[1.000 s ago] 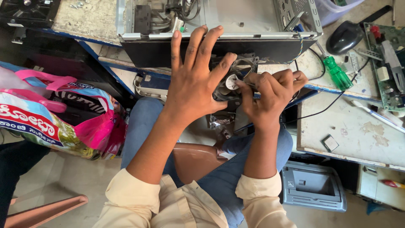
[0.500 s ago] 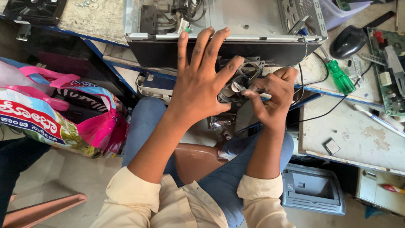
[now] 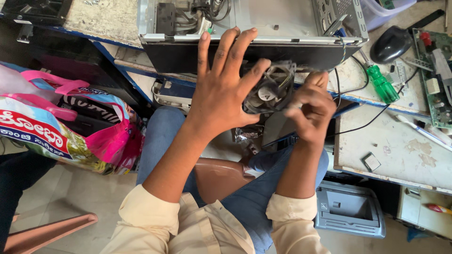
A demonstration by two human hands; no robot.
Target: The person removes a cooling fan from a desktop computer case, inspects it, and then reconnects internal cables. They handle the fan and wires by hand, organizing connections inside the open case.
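The black cooling fan [image 3: 270, 89], round hub pale, sits above your lap beside the open computer case [image 3: 254, 28]. Your left hand [image 3: 221, 91] steadies it, fingers splayed; your right hand [image 3: 308, 106] is curled closed against its edge.

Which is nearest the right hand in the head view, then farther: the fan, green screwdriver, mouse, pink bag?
From the right hand:
1. Fan, just left, touching.
2. Green screwdriver, right, on the bench.
3. Mouse, upper right.
4. Pink bag, far left.

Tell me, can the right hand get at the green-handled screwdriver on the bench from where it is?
Probably yes: the green-handled screwdriver lies uncovered on the bench just beyond the right hand, only a black cable crossing nearby.
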